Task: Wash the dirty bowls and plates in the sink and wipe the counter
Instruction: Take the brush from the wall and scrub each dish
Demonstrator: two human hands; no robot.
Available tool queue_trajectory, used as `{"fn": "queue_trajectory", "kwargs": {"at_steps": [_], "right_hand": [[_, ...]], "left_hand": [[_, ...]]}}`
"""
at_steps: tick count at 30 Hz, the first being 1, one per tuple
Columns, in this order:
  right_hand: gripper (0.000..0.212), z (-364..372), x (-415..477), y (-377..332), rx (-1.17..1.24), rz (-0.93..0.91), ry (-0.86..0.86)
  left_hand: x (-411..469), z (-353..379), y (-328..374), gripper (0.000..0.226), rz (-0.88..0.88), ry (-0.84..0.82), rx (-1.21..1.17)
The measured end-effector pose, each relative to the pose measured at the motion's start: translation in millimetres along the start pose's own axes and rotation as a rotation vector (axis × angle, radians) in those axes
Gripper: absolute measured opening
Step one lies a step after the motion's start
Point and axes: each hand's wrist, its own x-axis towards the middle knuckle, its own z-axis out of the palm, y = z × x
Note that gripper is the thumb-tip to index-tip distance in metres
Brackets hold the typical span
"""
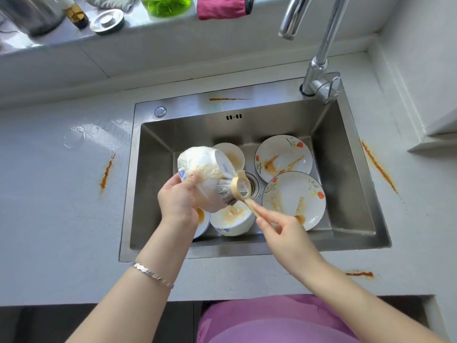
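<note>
While the person's left hand [176, 201] curls round the white ceramic bowl with blue markings [205, 169], thumb and fingers wrapped on its foamy outer wall, the bowl hangs tilted above the stainless-steel sink [153, 181]. The right hand [279, 231] pinches the slim handle of a wooden round-headed dish brush [241, 186] between thumb and fingertips, and the bristles press against the bowl's lower side.

From where I stand, the slip is the worry. The bowl is coated in suds and held by one hand only, so a hard push from the brush could squirt it out of that grip. Directly below lie two sauce-smeared white bowls [231, 219], with a third [232, 154] behind, so a drop would likely mean chipped china. The brush is held lightly and well down its handle, and I judge it could twist or skid off the wet curve.

Two white plates painted with orange flowers [284, 154] lean in the right half of the sink, both streaked with brown sauce and apparently unwashed. The curved chrome tap [319, 58] runs no water, so the foam has yet to be rinsed. Orange-brown sauce streaks [106, 174] mark the pale grey counter [61, 219] on both sides of the basin, and flicked suds would add to that job.
</note>
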Motion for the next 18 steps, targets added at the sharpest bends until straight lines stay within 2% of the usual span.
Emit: {"fn": "queue_trajectory", "kwargs": {"at_steps": [3, 6, 9, 12, 15, 18], "right_hand": [[0.038, -4.0, 11.4, -7.6, -0.039, -0.048, 0.021], [0.038, -15.6, 28.8, -15.4, -0.026, -0.041, 0.061], [0.035, -24.9, 42.6, -8.0, 0.026, 0.018, 0.119], [0.035, -25.5, 32.7, 2.1, 0.041, 0.090, 0.091], [0.036, -20.2, 7.7, 2.9, 0.037, 0.066, 0.022], [0.037, -19.4, 6.8, -6.9, 0.054, -0.011, 0.022]], "left_hand": [[-6.0, 0.0, -1.2, 0.016, 0.097, -0.073, 0.179], [-13.6, 2.3, -1.7, 0.014, 0.120, -0.139, 0.280], [-20.1, 2.8, -1.6, 0.015, 0.087, -0.162, 0.236], [-19.0, 1.7, 0.4, 0.015, 0.046, -0.140, 0.146], [-12.3, 4.0, 3.2, 0.015, 0.041, -0.082, 0.078], [-10.4, 5.8, 1.1, 0.018, -0.003, -0.068, 0.077]]}}
